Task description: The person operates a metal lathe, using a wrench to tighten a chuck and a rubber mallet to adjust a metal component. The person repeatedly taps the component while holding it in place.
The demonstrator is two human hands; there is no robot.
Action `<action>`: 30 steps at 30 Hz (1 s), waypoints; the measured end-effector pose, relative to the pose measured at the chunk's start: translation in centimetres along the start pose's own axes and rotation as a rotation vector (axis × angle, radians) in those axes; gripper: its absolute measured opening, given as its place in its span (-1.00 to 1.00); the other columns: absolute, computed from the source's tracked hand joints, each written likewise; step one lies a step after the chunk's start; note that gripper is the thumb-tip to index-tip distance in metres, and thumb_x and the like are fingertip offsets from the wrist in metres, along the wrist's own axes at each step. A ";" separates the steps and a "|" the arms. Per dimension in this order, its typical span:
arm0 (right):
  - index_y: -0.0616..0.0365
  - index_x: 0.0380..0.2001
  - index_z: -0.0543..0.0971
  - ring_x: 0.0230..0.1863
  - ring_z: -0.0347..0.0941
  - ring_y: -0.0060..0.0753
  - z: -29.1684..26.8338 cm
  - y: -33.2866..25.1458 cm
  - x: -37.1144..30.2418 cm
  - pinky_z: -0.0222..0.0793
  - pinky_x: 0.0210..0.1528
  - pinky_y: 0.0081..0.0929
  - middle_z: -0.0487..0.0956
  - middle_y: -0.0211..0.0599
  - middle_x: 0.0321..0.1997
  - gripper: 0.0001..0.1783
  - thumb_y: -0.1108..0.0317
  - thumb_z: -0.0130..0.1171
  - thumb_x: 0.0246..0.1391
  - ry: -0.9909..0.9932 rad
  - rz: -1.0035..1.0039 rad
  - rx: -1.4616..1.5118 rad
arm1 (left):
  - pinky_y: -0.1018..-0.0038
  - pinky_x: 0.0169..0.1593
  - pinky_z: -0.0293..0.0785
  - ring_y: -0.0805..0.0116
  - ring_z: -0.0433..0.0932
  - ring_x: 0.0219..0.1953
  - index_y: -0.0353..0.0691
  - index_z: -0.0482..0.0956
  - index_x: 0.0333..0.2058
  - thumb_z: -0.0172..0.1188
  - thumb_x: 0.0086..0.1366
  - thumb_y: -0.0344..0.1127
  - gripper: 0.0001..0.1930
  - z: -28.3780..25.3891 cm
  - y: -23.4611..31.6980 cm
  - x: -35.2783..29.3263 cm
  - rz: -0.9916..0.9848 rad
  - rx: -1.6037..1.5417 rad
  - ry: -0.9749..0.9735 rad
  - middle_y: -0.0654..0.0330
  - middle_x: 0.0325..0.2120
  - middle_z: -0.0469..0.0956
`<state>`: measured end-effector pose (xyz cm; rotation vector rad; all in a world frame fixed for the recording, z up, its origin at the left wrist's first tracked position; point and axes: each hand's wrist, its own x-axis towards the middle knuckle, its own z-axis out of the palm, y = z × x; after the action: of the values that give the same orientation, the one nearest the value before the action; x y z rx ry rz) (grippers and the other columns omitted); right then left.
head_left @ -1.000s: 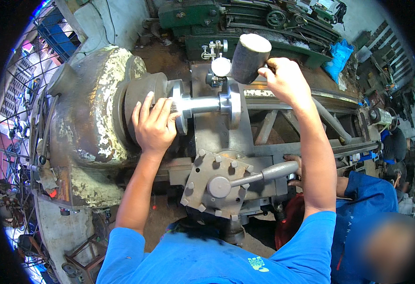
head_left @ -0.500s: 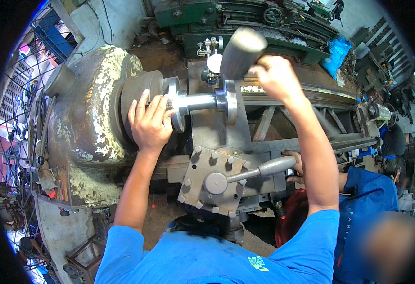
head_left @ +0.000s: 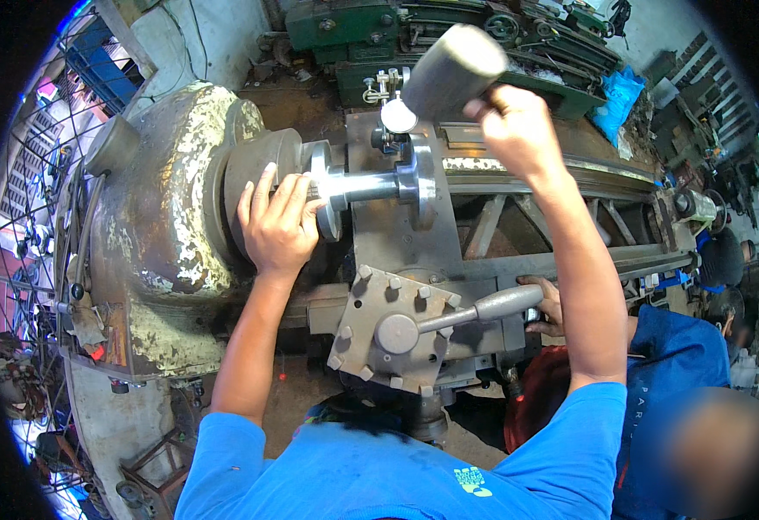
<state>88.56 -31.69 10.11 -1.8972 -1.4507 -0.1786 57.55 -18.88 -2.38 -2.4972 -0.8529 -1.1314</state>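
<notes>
My left hand [head_left: 277, 227] lies on the dark round lathe chuck [head_left: 267, 152], fingers stretched over its edge beside the workpiece. That workpiece is a shiny metal shaft [head_left: 373, 186] with a disc-shaped flange [head_left: 423, 182] at its right end. My right hand [head_left: 522, 130] is closed round the handle of a large mallet [head_left: 453, 82], whose thick cylindrical grey head is raised above and right of the flange. Most of the handle is hidden by my fist. Just behind the flange, partly below the mallet, stands a dial gauge [head_left: 398, 115] with a white face.
A square tool post [head_left: 379, 351] with a long lever [head_left: 492, 308] sits nearer me. Another person's hand [head_left: 548, 303] touches the carriage at the right. The worn headstock [head_left: 150, 199] stands left; a green lathe [head_left: 353, 43] and blue bag [head_left: 615, 104] are farther back.
My right hand and the mallet have moved slightly right and upward, away from the flange. My left hand stays on the chuck.
</notes>
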 end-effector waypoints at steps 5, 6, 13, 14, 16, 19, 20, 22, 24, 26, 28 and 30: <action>0.21 -0.16 0.72 0.01 0.65 0.13 -0.3 1.2 0.0 0.55 0.10 -0.01 0.70 0.11 -0.09 -0.63 0.08 0.28 0.27 -0.254 0.004 -0.328 | 0.03 0.38 0.25 0.12 0.50 0.28 -0.05 0.73 -0.01 0.39 0.18 -0.21 -0.62 -0.1 0.2 0.1 -0.010 -0.001 0.002 0.34 0.00 0.68; 0.21 -0.19 0.73 0.00 0.64 0.13 -0.6 1.4 0.2 0.54 0.10 -0.03 0.69 0.12 -0.08 -0.64 0.10 0.26 0.28 -0.241 0.029 -0.290 | 0.03 0.38 0.24 0.13 0.51 0.28 -0.05 0.73 -0.01 0.39 0.18 -0.20 -0.62 -0.1 0.2 0.1 -0.008 -0.001 0.002 0.34 0.00 0.68; 0.27 -0.33 0.70 -0.19 0.66 0.20 -2.5 0.8 0.9 0.55 -0.09 -0.09 0.70 0.11 -0.30 -0.73 0.23 0.31 0.22 0.104 -0.068 0.017 | 0.03 0.38 0.25 0.14 0.51 0.28 -0.04 0.73 -0.01 0.40 0.19 -0.18 -0.63 0.0 0.0 0.0 0.001 0.017 0.003 0.34 0.00 0.68; 0.27 -0.32 0.70 -0.18 0.66 0.19 -2.2 0.4 0.8 0.55 -0.08 -0.09 0.70 0.11 -0.30 -0.74 0.24 0.32 0.21 0.112 -0.056 0.035 | 0.03 0.37 0.25 0.14 0.51 0.28 -0.04 0.73 -0.01 0.40 0.19 -0.18 -0.63 0.0 0.0 0.0 0.000 0.015 0.006 0.34 0.00 0.68; 0.26 -0.31 0.71 -0.16 0.67 0.18 -1.4 -0.2 0.4 0.55 -0.06 -0.09 0.71 0.11 -0.28 -0.75 0.25 0.33 0.20 0.154 -0.045 0.069 | 0.03 0.37 0.26 0.14 0.51 0.28 -0.04 0.74 -0.01 0.39 0.19 -0.18 -0.63 0.1 0.1 0.1 0.003 0.015 0.016 0.34 -0.01 0.68; 0.25 -0.26 0.73 -0.08 0.67 0.18 0.6 -0.8 -0.3 0.57 0.04 -0.06 0.72 0.14 -0.23 -0.68 0.15 0.30 0.23 -0.324 0.090 -0.239 | 0.03 0.37 0.26 0.14 0.51 0.28 -0.04 0.74 -0.02 0.40 0.18 -0.17 -0.63 0.1 0.1 0.1 0.007 0.016 0.017 0.34 0.00 0.68; 0.22 -0.24 0.74 -0.04 0.67 0.16 0.5 -0.5 -0.1 0.58 0.07 -0.05 0.71 0.14 -0.19 -0.65 0.11 0.27 0.26 -0.287 0.087 -0.227 | 0.03 0.37 0.26 0.14 0.51 0.28 -0.04 0.74 -0.02 0.40 0.18 -0.17 -0.63 0.1 0.1 0.1 0.007 0.017 0.011 0.34 0.00 0.68; 0.22 -0.20 0.74 -0.04 0.68 0.12 0.2 0.0 0.1 0.58 0.07 -0.05 0.71 0.10 -0.15 -0.64 0.10 0.26 0.27 -0.259 0.005 -0.307 | 0.02 0.37 0.26 0.14 0.51 0.28 -0.04 0.74 -0.01 0.40 0.18 -0.17 -0.63 -0.1 0.1 0.0 0.000 0.023 0.002 0.34 0.00 0.68; 0.24 -0.23 0.72 -0.04 0.66 0.15 -0.6 0.5 0.4 0.56 0.07 -0.05 0.70 0.12 -0.14 -0.63 0.10 0.26 0.27 -0.205 -0.030 -0.268 | 0.02 0.38 0.26 0.14 0.51 0.28 -0.04 0.74 -0.01 0.40 0.18 -0.16 -0.62 0.0 0.1 0.0 -0.005 0.021 -0.009 0.35 0.00 0.68; 0.27 -0.23 0.71 -0.06 0.64 0.18 -1.5 0.5 0.4 0.53 0.06 -0.03 0.69 0.14 -0.16 -0.62 0.10 0.25 0.27 -0.173 0.006 -0.203 | 0.02 0.38 0.26 0.14 0.51 0.28 -0.04 0.74 -0.01 0.40 0.18 -0.16 -0.62 0.0 0.0 0.0 0.002 0.022 0.004 0.35 0.00 0.68; 0.31 -0.24 0.69 -0.09 0.60 0.25 -2.6 -0.2 0.0 0.49 0.03 -0.01 0.67 0.18 -0.19 -0.62 0.12 0.24 0.26 -0.106 0.045 -0.118 | 0.04 0.38 0.26 0.13 0.51 0.29 -0.03 0.74 0.00 0.39 0.19 -0.18 -0.62 0.0 0.0 0.0 -0.003 0.016 0.001 0.33 0.02 0.69; 0.33 -0.23 0.67 -0.24 0.57 0.10 -4.0 -1.5 -1.5 0.46 -0.10 -0.10 0.67 0.10 -0.29 -0.69 0.24 0.26 0.23 -0.025 0.041 -0.101 | 0.06 0.39 0.26 0.12 0.51 0.29 -0.03 0.75 0.01 0.37 0.19 -0.21 -0.62 0.0 0.0 0.0 -0.014 -0.003 -0.003 0.31 0.04 0.70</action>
<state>87.93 -35.21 12.90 -2.0154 -1.4427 -0.2127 57.54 -18.90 -2.40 -2.4999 -0.8714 -1.1343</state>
